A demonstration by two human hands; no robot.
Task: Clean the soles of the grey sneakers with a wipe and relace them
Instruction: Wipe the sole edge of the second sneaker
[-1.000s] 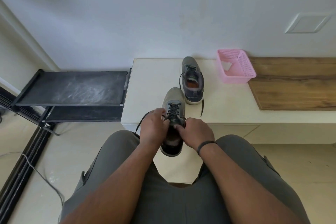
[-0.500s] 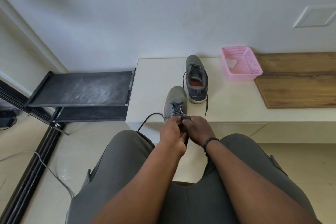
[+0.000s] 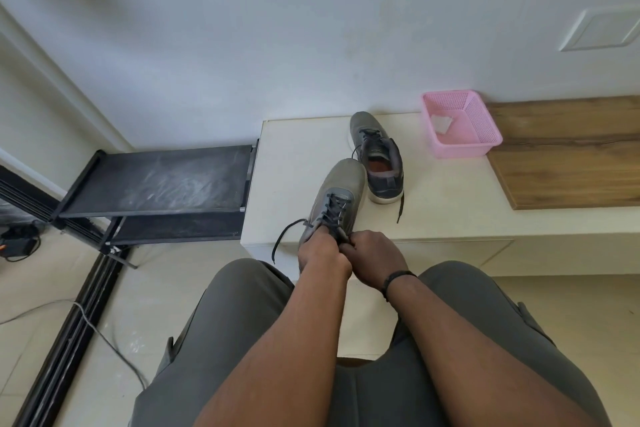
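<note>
At the near edge of the bench [image 3: 450, 218], the near sneaker [image 3: 341, 191] has its toe pointing away from the person and its heel end hidden under both hands. Bench first: a pale cream top running along the white wall, with a wood panel [image 3: 568, 156] laid over its right part. Left of it stands a black rack [image 3: 166, 180], its top shelf streaked with white dust.

On the bench, the far sneaker [image 3: 377, 156] sits just beyond and to the right of the near one, toe toward the wall, apart from both hands. It is grey with a darker collar, a reddish insole and a whitish sole; one loose lace end trails off its heel toward the bench edge. The near sneaker is the same grey, with a lighter toe and dark laces crossing up the tongue.

A pink basket [image 3: 485, 135] stands at the wall, touching the wood panel's edge, with a crumpled white wipe [image 3: 441, 123] inside.

The left hand [image 3: 318, 253] is curled over the near sneaker's left side at the top eyelets; the right hand [image 3: 372, 256], with a dark band at the wrist, meets it there, fingers curled and pinching the lace [image 3: 287, 236] at the top of the tongue. One free lace end loops out to the left and hangs over the bench edge. What exactly the left fingers pinch is hidden.

No brand or writing can be read on either sneaker.
</note>
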